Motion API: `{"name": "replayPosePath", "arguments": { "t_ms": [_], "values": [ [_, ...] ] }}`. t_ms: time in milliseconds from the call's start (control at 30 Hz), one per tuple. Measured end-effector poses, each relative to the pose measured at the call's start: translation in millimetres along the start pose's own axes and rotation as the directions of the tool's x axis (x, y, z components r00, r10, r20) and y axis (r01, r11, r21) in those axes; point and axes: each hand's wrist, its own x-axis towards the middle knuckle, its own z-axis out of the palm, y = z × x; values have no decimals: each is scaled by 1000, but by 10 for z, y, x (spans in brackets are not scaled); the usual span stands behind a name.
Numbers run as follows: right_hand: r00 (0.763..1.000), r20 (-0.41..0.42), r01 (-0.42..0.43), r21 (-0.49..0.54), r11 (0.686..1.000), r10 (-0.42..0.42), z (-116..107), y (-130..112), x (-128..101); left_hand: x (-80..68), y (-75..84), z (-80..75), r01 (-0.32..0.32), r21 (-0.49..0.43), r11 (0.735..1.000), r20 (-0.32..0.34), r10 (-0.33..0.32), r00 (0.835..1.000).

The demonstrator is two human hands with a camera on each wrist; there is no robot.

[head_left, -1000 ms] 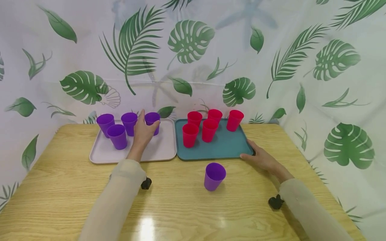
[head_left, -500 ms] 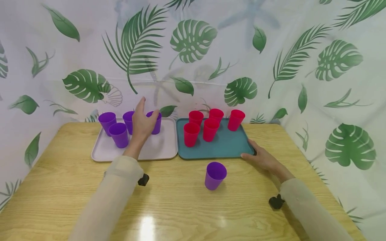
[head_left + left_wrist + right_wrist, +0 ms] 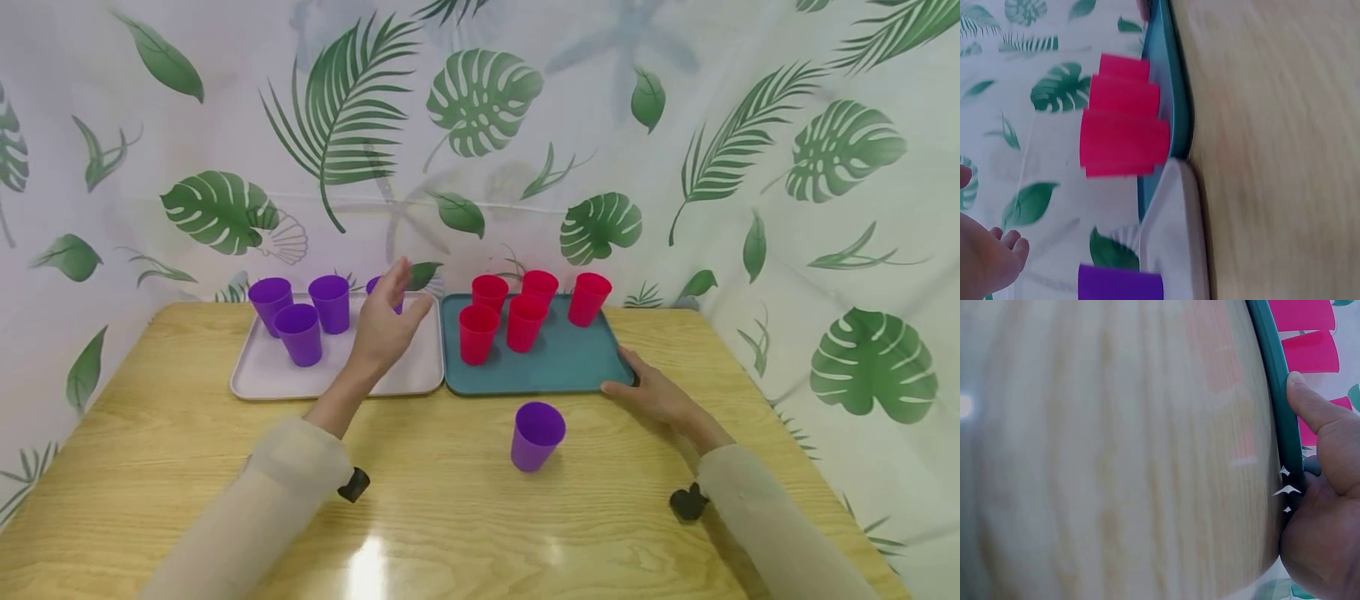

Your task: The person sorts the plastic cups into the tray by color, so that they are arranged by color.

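My left hand hovers over the right part of the white tray, fingers apart and holding nothing. Partly behind it stands a purple cup; the left wrist view also shows a purple cup near the hand. Three more purple cups, one of them the front cup, stand on the tray's left side. My right hand grips the near right corner of the teal tray; its thumb lies on the rim. Several red cups, among them the front left cup, stand upright on that tray.
Another purple cup stands upright on the wooden table, in front of the teal tray. The two trays lie side by side against a leaf-patterned cloth at the table's back edge.
My left hand has drawn away from the purple cup on the white tray, shifting slightly left, then right and toward me. The right hand keeps its hold on the teal tray.
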Motion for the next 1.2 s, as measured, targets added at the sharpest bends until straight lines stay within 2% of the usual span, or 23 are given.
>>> {"name": "replayPosePath", "arguments": {
  "t_ms": [167,400,633,767,900,1067,1200],
  "values": [
    [1000,2,9,16,1000,-9,-12,3,5,-217,94,165,2,-55,998,130,5,991],
    [1000,2,6,24,1000,-6,-6,-16,7,-520,172,329,-5,-117,993,272,37,962],
    [1000,9,-20,42,999,20,8,-45,-12,-714,146,431,-18,-131,991,351,63,934],
    [1000,8,-20,38,999,20,10,-47,-22,-804,118,498,-7,-122,993,392,55,918],
    [1000,8,-21,36,999,21,8,-55,-34,-894,98,581,23,-104,994,438,25,899],
    [1000,10,-18,28,999,18,8,-61,-31,-979,89,689,63,-90,994,502,-9,865],
    [1000,8,-17,19,1000,17,6,-61,-26,-1013,93,775,103,-71,992,518,-52,854]
  ]
}}
